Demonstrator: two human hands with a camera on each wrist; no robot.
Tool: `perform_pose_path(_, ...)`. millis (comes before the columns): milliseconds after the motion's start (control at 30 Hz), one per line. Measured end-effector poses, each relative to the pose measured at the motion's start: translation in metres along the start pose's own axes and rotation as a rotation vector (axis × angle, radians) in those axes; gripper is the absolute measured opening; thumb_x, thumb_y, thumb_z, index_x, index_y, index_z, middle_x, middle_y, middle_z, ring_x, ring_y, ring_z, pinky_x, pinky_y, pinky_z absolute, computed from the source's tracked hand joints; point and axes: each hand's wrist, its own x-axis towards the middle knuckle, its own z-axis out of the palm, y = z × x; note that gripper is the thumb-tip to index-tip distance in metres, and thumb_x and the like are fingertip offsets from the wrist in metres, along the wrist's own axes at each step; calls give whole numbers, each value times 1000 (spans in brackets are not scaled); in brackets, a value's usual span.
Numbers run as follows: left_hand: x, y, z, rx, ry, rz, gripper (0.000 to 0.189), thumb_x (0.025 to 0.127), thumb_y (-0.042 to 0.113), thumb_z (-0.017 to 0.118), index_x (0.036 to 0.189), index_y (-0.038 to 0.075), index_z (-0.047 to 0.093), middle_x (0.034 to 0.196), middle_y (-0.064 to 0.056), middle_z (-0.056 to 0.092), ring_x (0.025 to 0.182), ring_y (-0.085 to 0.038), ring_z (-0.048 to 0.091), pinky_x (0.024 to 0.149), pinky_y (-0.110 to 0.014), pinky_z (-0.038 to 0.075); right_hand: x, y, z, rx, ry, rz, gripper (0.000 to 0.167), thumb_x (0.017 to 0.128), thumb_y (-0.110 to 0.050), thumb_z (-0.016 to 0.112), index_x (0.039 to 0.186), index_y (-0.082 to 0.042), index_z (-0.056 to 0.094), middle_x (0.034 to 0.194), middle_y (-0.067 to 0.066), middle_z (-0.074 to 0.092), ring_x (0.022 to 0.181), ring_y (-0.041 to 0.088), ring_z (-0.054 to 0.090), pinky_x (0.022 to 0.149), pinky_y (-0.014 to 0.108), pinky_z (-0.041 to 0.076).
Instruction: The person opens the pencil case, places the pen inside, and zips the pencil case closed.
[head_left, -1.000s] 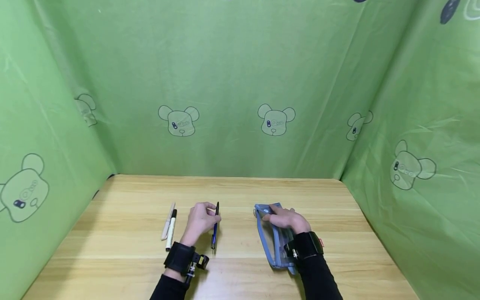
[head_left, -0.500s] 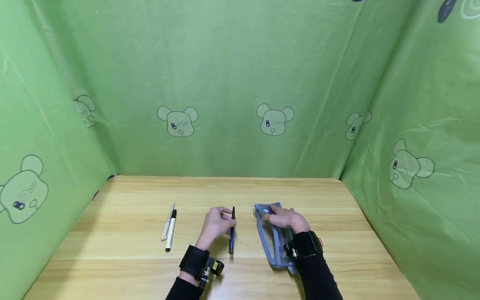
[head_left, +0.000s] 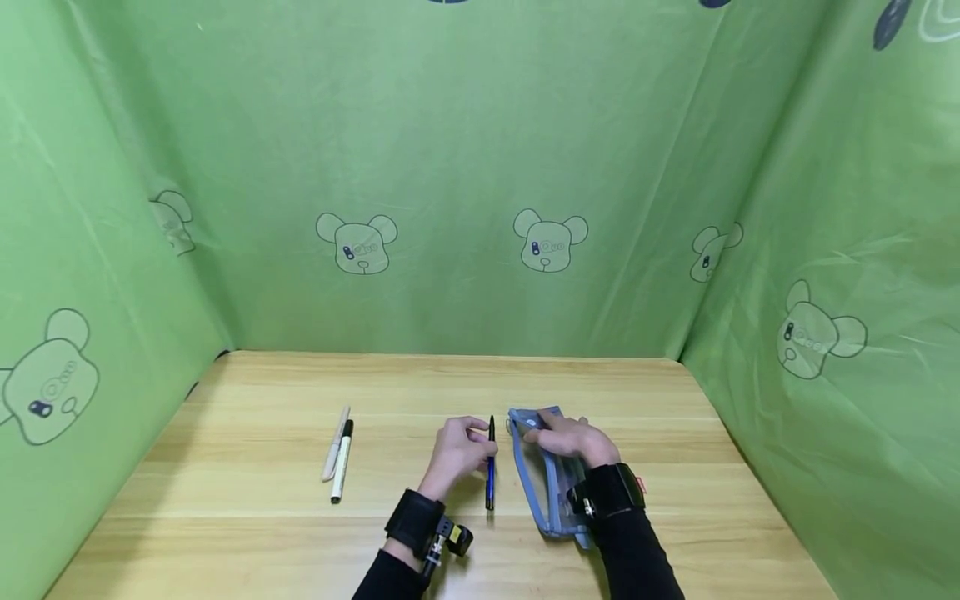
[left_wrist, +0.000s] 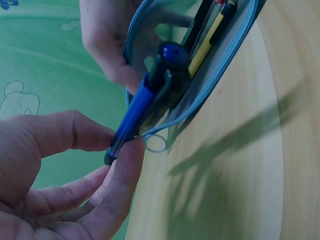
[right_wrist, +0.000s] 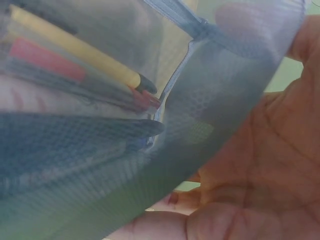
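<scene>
In the head view my left hand (head_left: 457, 450) pinches a blue pen (head_left: 491, 479) with black ends, just left of the pencil case. The left wrist view shows thumb and fingertips on one end of that pen (left_wrist: 132, 110), its other end overlapping the case's opening. My right hand (head_left: 576, 438) grips the far end of a blue mesh zip pencil case (head_left: 553, 500), which is unzipped and held open. Several pens lie inside; the right wrist view shows a yellow pen (right_wrist: 75, 45) and a red-marked one (right_wrist: 47, 59) through the mesh (right_wrist: 200, 110).
On the left of the wooden table (head_left: 225, 475) lie a white marker (head_left: 342, 462) with a black cap and a pale pen (head_left: 333, 450), side by side. Green curtains (head_left: 450, 150) with bear drawings enclose the table's back and both sides.
My left hand has moved right with the blue pen, from near the table's middle to close beside the pencil case. My right hand and the case have stayed in place.
</scene>
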Motion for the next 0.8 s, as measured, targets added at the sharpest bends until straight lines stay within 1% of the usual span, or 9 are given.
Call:
perform_pose_path(200,2,1,12,-19,-16,-9,42,78,-5,70,119,-8,63,91,-16,73,58,-18,69,63,-38,64,1,1,0,0,2,-12,77,94,-47,53,159,-13,32,159,25,40,147,63,15,117,76,19)
perform_pose_path(467,6,0,24,-34,-26,-3,40,79,-5,70,118,-9,64,90,-16,73,57,-19,70,59,-36,63,0,1,0,14,6,-3,77,93,-48,53,160,-15,32,158,24,41,148,62,17,116,76,21)
perform_pose_path(567,7,1,29,-39,-31,-10,40,79,-6,70,118,-9,64,89,-15,74,58,-22,72,59,-36,63,0,1,0,14,4,-8,77,94,-48,53,160,-15,31,158,24,42,148,61,18,117,75,20)
perform_pose_path(800,9,0,38,-37,-37,-43,38,81,-7,69,119,-7,64,87,-11,73,60,-21,72,58,-33,62,1,0,-1,2,3,-10,78,93,-49,52,160,-16,31,158,22,43,148,61,21,115,75,25)
